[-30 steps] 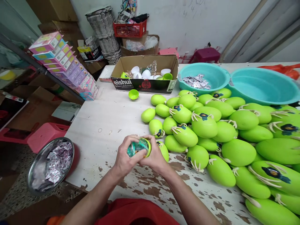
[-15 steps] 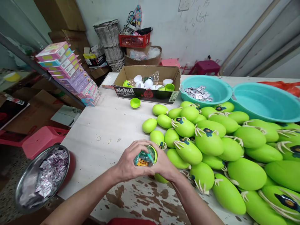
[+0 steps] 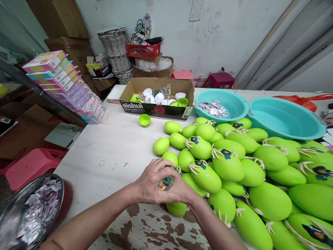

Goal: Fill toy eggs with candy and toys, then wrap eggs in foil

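Observation:
My left hand [image 3: 149, 182] and my right hand [image 3: 180, 185] are cupped together above the front of the table, fingers curled around one small bundle. Between them shows a clear plastic packet [image 3: 165, 183] with green and orange contents. The fingers hide the green shell around it. Just below my hands lies a green plastic egg [image 3: 177, 209]. To the right spreads a heap of green eggs [image 3: 227, 166], several with cream claw-like pieces and dark eye-like patches. A loose green half shell [image 3: 144, 119] sits further back.
Behind is a cardboard box [image 3: 153, 113] of white and green half shells. Two turquoise basins stand back right; one basin [image 3: 243, 109] holds small silver sachets. A metal bowl [image 3: 62, 194] of sachets is at lower left, near a pink stool [image 3: 33, 166]. Stacked boxes [image 3: 70, 86] stand at left.
My hands have closed further over the packet, so less of it shows and the green shell's rim is covered. The camera view has shifted slightly, moving the background left and down.

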Tool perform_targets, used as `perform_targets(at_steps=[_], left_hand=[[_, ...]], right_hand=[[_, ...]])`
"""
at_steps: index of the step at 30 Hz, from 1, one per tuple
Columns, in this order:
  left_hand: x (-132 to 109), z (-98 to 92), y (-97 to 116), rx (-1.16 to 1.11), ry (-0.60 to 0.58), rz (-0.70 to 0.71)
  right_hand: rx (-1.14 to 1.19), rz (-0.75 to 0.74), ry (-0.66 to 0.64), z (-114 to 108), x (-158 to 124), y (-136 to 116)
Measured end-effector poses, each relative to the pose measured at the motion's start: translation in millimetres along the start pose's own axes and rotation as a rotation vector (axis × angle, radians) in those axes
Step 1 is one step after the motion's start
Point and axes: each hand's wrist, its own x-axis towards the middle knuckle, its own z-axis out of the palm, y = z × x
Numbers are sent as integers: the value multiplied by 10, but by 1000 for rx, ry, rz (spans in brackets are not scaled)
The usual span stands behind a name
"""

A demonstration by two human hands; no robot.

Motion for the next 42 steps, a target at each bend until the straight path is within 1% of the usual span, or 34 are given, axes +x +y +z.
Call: perform_targets(at_steps=[2, 4, 5, 6, 7, 8, 9, 10, 11, 13, 15, 16, 18, 20, 21, 22, 24, 26, 28, 30, 31, 33, 34, 35, 36, 39, 40, 41, 42], left_hand=[[79, 19, -64, -25, -55, -34], [187, 38, -248, -115, -121, -67], [255, 39, -400, -168, -122, -93], [332, 31, -593, -193, -88, -147], [415, 12, -822, -168, -23, -238], [502, -14, -1078, -78, 96, -360], [591, -44, -1347, 77, 181, -507], [678, -76, -1613, 252, 231, -651], [757, -105, -1864, 307, 244, -711], [887, -152, -2278, 353, 224, -766], [969, -190, -2548, 325, 187, -773], [992, -210, -2631, 311, 176, -781], [985, -257, -2705, 275, 178, -802], [859, -302, -2660, 223, 203, -828], [730, -314, -2592, 186, 215, -844], [549, -309, -2495, 142, 221, -862], [46, -235, -2229, 38, 210, -908], [-554, -71, -1920, -57, 185, -970], [-1104, 126, -1638, -106, 190, -1039], [-1494, 276, -1421, -96, 238, -1098], [-1618, 318, -1333, -70, 273, -1119], [-1740, 353, -1165, -7, 343, -1141], [-1749, 366, -1075, 28, 355, -1144], [-1734, 387, -980, 69, 322, -1141], [-1702, 422, -884, 115, 237, -1135], [-1564, 581, -656, 249, -109, -1111], [-1522, 618, -612, 278, -179, -1103], [-1484, 631, -582, 298, -207, -1100], [-1452, 613, -556, 299, -201, -1110]], right_hand=[[52, 50, 123, -4, -10, 60], [195, 127, 230, -4, -36, 123], [286, 170, 272, -7, -57, 154], [375, 206, 316, -13, -81, 185], [452, 237, 357, -24, -110, 215], [504, 260, 395, -40, -141, 245], [529, 270, 427, -61, -175, 273], [536, 264, 450, -87, -210, 299], [528, 252, 464, -115, -244, 322], [494, 239, 455, -176, -306, 356], [474, 243, 433, -231, -353, 370], [470, 249, 425, -254, -370, 372], [467, 265, 423, -285, -398, 368], [465, 281, 432, -298, -427, 364], [465, 294, 432, -297, -445, 365], [465, 314, 434, -290, -467, 368], [447, 361, 439, -257, -519, 382], [415, 399, 435, -192, -577, 401], [390, 426, 410, -98, -634, 419], [379, 448, 375, 18, -690, 426], [370, 457, 367, 79, -721, 423], [337, 466, 378, 195, -788, 404], [318, 472, 385, 248, -822, 389], [298, 483, 393, 297, -855, 373], [278, 493, 402, 341, -885, 356], [202, 494, 426, 432, -964, 293], [177, 482, 436, 444, -989, 265], [158, 465, 448, 444, -1016, 230], [144, 448, 460, 434, -1045, 190]])
